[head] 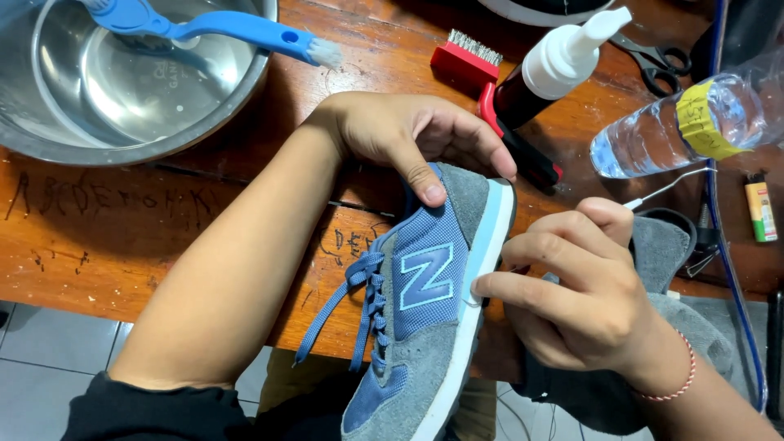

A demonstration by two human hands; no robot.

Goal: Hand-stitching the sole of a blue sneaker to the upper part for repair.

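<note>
A blue and grey sneaker (425, 310) with blue laces lies on its side over the front edge of a wooden table (122, 229), heel toward the table. My left hand (408, 135) grips the heel, thumb pressed on the blue mesh. My right hand (572, 286) holds a thin white-tipped tool (661, 190), its fingertips resting against the shoe's pale sole edge. A grey cloth (678, 269) lies under my right hand.
At the back left a steel bowl (122, 82) holds a blue brush (220, 28). A red wire brush (482, 73), a white-capped dark bottle (555, 69), scissors (657, 59), a clear water bottle (686, 122) and a lighter (760, 211) lie behind the shoe.
</note>
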